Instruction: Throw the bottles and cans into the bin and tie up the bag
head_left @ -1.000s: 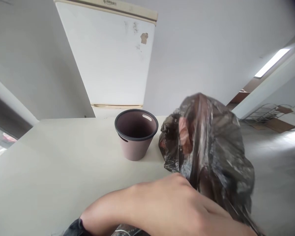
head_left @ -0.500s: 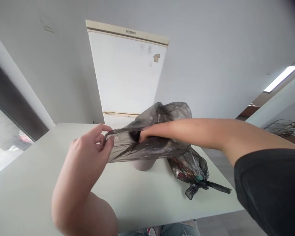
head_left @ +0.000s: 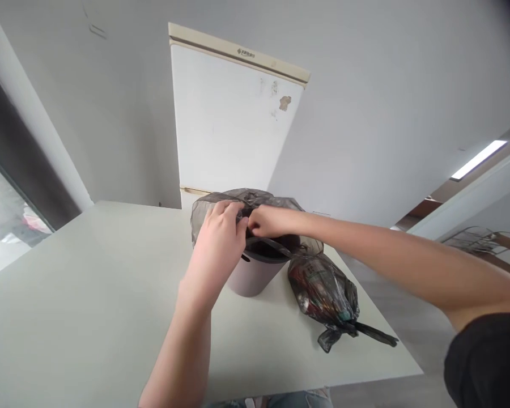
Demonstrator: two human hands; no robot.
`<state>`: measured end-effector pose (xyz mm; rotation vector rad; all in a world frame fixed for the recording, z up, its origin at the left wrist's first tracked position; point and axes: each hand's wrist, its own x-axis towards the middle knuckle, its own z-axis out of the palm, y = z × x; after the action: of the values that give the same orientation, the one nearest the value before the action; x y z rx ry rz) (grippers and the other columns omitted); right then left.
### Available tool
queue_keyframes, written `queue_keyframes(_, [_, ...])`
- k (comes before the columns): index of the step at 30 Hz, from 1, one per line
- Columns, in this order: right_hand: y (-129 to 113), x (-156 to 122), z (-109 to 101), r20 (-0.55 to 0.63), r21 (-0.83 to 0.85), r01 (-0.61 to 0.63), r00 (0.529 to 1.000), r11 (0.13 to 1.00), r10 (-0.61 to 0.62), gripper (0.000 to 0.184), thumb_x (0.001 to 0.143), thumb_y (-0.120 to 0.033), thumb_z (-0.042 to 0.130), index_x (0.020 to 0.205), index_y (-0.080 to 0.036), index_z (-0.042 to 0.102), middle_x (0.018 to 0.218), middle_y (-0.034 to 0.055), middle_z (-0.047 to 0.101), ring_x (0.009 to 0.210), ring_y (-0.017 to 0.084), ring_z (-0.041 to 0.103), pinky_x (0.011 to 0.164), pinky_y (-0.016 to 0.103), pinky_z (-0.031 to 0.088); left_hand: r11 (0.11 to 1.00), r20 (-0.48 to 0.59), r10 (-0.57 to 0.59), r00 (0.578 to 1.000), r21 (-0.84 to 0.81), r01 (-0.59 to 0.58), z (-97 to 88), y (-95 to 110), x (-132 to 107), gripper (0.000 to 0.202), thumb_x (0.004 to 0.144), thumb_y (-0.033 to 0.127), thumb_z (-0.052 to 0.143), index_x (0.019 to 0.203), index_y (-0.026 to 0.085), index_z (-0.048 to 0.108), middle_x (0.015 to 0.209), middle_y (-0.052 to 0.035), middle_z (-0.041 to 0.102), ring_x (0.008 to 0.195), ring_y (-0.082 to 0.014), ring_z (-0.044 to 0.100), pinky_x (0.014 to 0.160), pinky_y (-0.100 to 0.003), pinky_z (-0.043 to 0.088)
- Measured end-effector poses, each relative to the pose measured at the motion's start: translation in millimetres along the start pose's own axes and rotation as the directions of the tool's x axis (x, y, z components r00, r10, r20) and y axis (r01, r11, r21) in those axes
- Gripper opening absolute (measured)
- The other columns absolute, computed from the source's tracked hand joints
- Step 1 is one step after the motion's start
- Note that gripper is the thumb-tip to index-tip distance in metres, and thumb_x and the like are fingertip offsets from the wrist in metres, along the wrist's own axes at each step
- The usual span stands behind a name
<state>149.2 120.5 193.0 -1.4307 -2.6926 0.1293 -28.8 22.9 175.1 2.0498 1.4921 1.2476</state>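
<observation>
A thin, see-through black garbage bag [head_left: 280, 202] spreads over the mouth of a greyish-pink trash can [head_left: 253, 277], its film draped past the rim at the back and sides. My left hand [head_left: 223, 235] is closed on the film at the left of the opening, thumb against fingers. Close beside it, my right hand [head_left: 270, 221] has its fingers curled in, gripping the bag over the middle of the opening. The near rim and dark inside of the can show below my hands. To the right lies a full, knotted black garbage bag [head_left: 323, 289].
The can stands on a pale table [head_left: 110, 283] whose right edge passes just beyond the knotted bag. A white refrigerator [head_left: 233, 113] stands against the grey wall behind. At far right is a wire rack [head_left: 480, 241].
My left hand has moved right and my right hand is out of the bag, so both now meet over the can. The film has gone from stretched sideways to draped around the rim.
</observation>
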Motion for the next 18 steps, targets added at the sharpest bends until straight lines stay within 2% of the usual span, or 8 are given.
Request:
queue_keyframes(3, [26, -6, -23, -0.138, -0.028, -0.019, 0.990, 0.999, 0.015, 0.018, 0.090, -0.024, 0.066, 0.095, -0.024, 0.083, 0.094, 0.0023, 0.082, 0.085, 0.020, 0.074, 0.079, 0.030, 0.054, 0.999, 0.012, -0.050, 0.999, -0.002, 0.050, 14.4, -19, 20, 0.036, 0.109, 0.035, 0.050, 0.141, 0.022, 0.063, 0.151, -0.0106, 0.064, 0.143, -0.0337, 0.056, 0.115, -0.046, 0.048])
queue_keyframes(5, [47, -6, -28, -0.245, 0.026, -0.098, 0.964, 0.995, 0.102, 0.028, 0.096, -0.030, 0.065, 0.119, -0.023, 0.080, 0.121, 0.0065, 0.080, 0.110, 0.024, 0.074, 0.097, 0.034, 0.055, 0.992, 0.092, -0.129, 0.987, -0.002, 0.130, 16.3, -32, 30, 0.048, 0.107, 0.050, 0.056, 0.147, 0.023, 0.059, 0.149, -0.0112, 0.066, 0.141, -0.0356, 0.058, 0.109, -0.045, 0.051])
queue_keyframes(6, [58, -6, -28, -0.212, 0.098, -0.148, 0.963, 0.984, 0.166, 0.032, 0.097, -0.035, 0.067, 0.124, -0.022, 0.078, 0.128, 0.0083, 0.078, 0.115, 0.025, 0.072, 0.101, 0.036, 0.055, 0.985, 0.163, -0.173, 0.971, 0.013, 0.173, 15.0, -38, 33, 0.058, 0.103, 0.059, 0.060, 0.149, 0.024, 0.057, 0.147, -0.0121, 0.068, 0.138, -0.0370, 0.060, 0.105, -0.045, 0.053])
queue_keyframes(8, [79, -9, -26, 0.059, 0.290, -0.286, 0.958, 0.913, 0.281, 0.042, 0.095, -0.051, 0.072, 0.123, -0.020, 0.078, 0.126, 0.0110, 0.078, 0.112, 0.026, 0.074, 0.099, 0.038, 0.058, 0.971, 0.344, -0.236, 0.909, 0.058, 0.230, 9.2, -49, 37, 0.072, 0.094, 0.072, 0.066, 0.147, 0.024, 0.058, 0.142, -0.0136, 0.070, 0.129, -0.0391, 0.066, 0.096, -0.045, 0.056])
queue_keyframes(10, [96, -19, -25, 0.381, 0.398, -0.433, 0.880, 0.809, 0.283, 0.059, 0.086, -0.069, 0.078, 0.117, -0.019, 0.080, 0.119, 0.0141, 0.080, 0.104, 0.028, 0.076, 0.091, 0.039, 0.062, 0.976, 0.526, -0.208, 0.825, 0.054, 0.211, 1.4, -57, 38, 0.073, 0.088, 0.075, 0.071, 0.141, 0.026, 0.062, 0.138, -0.0116, 0.073, 0.122, -0.0383, 0.070, 0.093, -0.043, 0.057])
queue_keyframes(11, [104, -27, -27, 0.476, 0.413, -0.479, 0.839, 0.775, 0.265, 0.066, 0.080, -0.074, 0.081, 0.116, -0.018, 0.080, 0.118, 0.0158, 0.080, 0.103, 0.029, 0.076, 0.088, 0.040, 0.063, 0.981, 0.589, -0.172, 0.789, 0.032, 0.191, -2.4, -60, 38, 0.071, 0.086, 0.075, 0.073, 0.138, 0.027, 0.064, 0.137, -0.0095, 0.074, 0.122, -0.0374, 0.070, 0.094, -0.041, 0.057])
queue_keyframes(14, [120, -58, -38, 0.558, 0.391, -0.507, 0.794, 0.768, 0.240, 0.086, 0.071, -0.079, 0.085, 0.132, -0.019, 0.076, 0.133, 0.0193, 0.075, 0.117, 0.035, 0.074, 0.095, 0.044, 0.064, 0.986, 0.657, -0.134, 0.742, 0.012, 0.167, -9.7, -66, 34, 0.069, 0.080, 0.071, 0.079, 0.134, 0.031, 0.066, 0.137, -0.0048, 0.074, 0.124, -0.0357, 0.070, 0.093, -0.039, 0.057])
queue_keyframes(18, [119, -102, -50, 0.514, 0.360, -0.398, 0.839, 0.844, 0.177, 0.119, 0.065, -0.068, 0.093, 0.166, -0.023, 0.047, 0.166, 0.0168, 0.052, 0.153, 0.041, 0.050, 0.122, 0.050, 0.049, 0.984, 0.657, -0.178, 0.733, 0.116, 0.136, -7.0, -69, 32, 0.065, 0.077, 0.064, 0.082, 0.132, 0.032, 0.066, 0.136, -0.0049, 0.074, 0.124, -0.0378, 0.069, 0.093, -0.041, 0.058])
